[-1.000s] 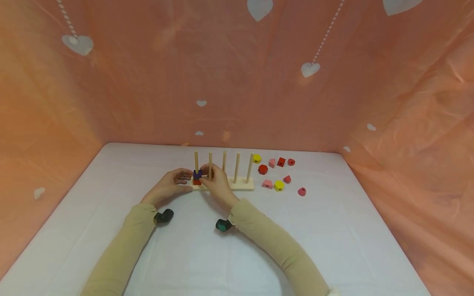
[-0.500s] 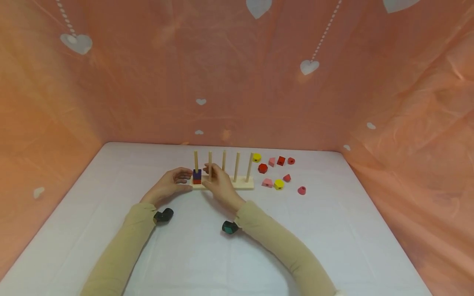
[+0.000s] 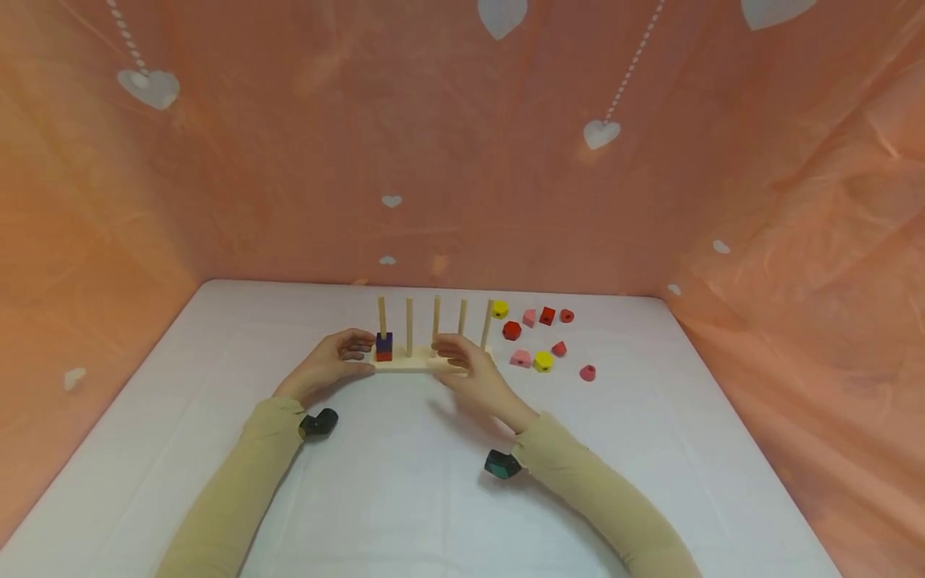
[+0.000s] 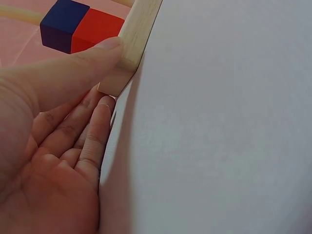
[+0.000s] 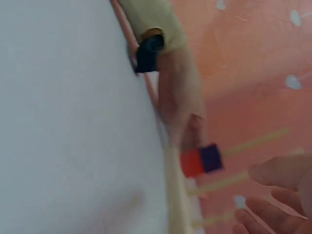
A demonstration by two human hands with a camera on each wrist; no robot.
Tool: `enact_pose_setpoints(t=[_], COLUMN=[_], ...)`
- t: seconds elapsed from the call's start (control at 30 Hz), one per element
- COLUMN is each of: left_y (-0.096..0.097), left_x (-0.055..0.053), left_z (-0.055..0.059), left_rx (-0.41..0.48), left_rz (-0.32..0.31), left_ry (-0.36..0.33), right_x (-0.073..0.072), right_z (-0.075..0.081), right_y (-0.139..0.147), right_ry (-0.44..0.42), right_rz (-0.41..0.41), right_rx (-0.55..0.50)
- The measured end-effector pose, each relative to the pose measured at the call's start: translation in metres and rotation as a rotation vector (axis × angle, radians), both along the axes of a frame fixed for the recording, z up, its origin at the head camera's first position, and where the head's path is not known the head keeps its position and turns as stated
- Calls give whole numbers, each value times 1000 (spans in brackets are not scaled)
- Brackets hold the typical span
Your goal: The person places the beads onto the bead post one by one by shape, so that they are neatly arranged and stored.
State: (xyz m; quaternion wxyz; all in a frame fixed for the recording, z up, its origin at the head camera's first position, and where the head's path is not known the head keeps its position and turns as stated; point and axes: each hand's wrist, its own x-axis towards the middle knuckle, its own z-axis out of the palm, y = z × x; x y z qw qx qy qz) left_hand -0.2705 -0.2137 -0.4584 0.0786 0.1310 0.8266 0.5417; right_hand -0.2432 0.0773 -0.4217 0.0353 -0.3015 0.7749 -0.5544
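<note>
A wooden peg stand [image 3: 408, 365] with several upright pegs stands on the table. On its leftmost peg a dark blue block [image 3: 384, 340] sits on top of a red block [image 3: 385, 355]. My left hand [image 3: 331, 363] holds the stand's left end; in the left wrist view the thumb [image 4: 73, 73] lies on the edge of the base, the fingers around its end. My right hand [image 3: 473, 373] is in front of the stand's right half, fingers loosely bent apart from the thumb, with nothing in it. It hides part of the base and the lower ends of some pegs.
Loose beads lie right of the stand: yellow ones [image 3: 543, 361], pink ones [image 3: 520, 359], a red cube [image 3: 547, 315], a red many-sided bead [image 3: 511, 330] and several reddish ones [image 3: 588, 372]. A white cloth covers the table [image 3: 390, 498]. Orange-pink fabric [image 3: 462, 160] hangs behind.
My right hand has let go of the dark blue block, now down against the red one, and moved right along the stand. My left hand has stayed put.
</note>
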Motion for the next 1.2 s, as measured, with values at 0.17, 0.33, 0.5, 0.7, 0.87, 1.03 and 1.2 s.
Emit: enact_pose_setpoints(t=[0.17,0.33,0.5,0.7,0.87,1.03,1.2], left_y=[3,-2,-3,-4,-4,-5,-5], left_x=[6,2,2,0,1,3,2], left_z=[8,-1,-1,-1,-2,-3,-1], left_rx=[8,26,59,17,35,10,14], left_rz=[14,41,36,15,10,18,-1], left_ry=[-40,-82,-85,-14,-13,-26,25], right_x=[18,19,-14,-61,-86,-104,-116], right_z=[34,54,42,25,18,12,13], right_y=[35,71,112,152,165,166,162], right_ry=[25,55,147,158,98,57,83], right_rz=[-54,-199,-323,-358,-301,-249,-252], right_rx=[-40,-19,-16,159,303,413,462])
